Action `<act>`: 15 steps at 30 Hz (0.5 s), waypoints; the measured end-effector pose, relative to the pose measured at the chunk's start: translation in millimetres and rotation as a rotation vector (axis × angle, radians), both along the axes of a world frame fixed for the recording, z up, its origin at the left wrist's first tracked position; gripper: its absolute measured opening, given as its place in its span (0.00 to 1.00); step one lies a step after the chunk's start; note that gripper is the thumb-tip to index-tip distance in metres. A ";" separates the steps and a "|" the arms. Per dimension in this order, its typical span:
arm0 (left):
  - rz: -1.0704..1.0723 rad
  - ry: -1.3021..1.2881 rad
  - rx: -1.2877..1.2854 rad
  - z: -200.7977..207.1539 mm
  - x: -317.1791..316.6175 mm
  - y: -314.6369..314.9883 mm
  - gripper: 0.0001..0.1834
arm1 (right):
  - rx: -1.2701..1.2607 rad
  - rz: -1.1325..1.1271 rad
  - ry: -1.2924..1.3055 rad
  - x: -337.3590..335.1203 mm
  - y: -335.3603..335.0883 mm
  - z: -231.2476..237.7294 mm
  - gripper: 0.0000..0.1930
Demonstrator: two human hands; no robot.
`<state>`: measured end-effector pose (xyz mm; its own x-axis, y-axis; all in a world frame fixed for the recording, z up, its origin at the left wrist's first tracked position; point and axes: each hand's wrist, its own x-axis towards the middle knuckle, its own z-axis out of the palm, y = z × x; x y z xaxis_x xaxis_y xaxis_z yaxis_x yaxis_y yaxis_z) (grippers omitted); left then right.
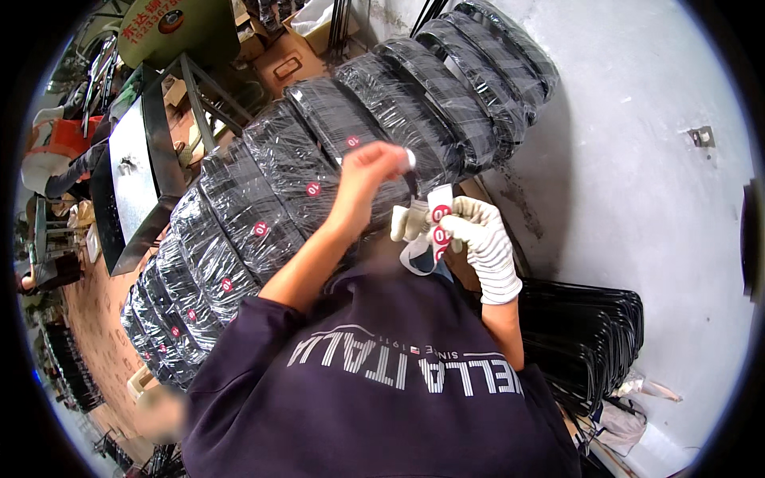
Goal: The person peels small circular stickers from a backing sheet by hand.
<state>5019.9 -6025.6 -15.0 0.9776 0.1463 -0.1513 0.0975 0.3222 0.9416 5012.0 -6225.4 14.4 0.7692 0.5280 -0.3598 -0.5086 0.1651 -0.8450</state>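
My right hand, in a white knit glove, grips a strip of round red stickers on white backing; the strip's tail curls down below the fingers. Up and to the left of it is my left hand, bare, its fingers drawn together and a little blurred, with a small white piece at the fingertips. Just beyond both hands runs a long row of black bundles in clear plastic wrap. Several bundles carry a round red sticker on the side facing me.
Stacked black tubular frames stand to my right, beside a pale wall. A metal-framed table with a light top is at the left. Behind the row lie cardboard boxes. Another person's sleeve shows at far left.
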 end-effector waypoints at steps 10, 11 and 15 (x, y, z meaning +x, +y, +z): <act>0.179 -0.600 1.726 -68.0 129.4 -18.1 0.01 | 0.064 0.046 -0.008 103.4 -70.3 -10.2 0.04; 0.123 -0.609 1.788 -70.2 133.1 -19.9 0.01 | 0.091 0.075 0.062 112.8 -75.8 0.2 0.04; -0.051 -0.459 1.906 -83.1 115.1 -33.7 0.03 | 0.100 0.112 0.046 148.8 -94.9 -19.4 0.05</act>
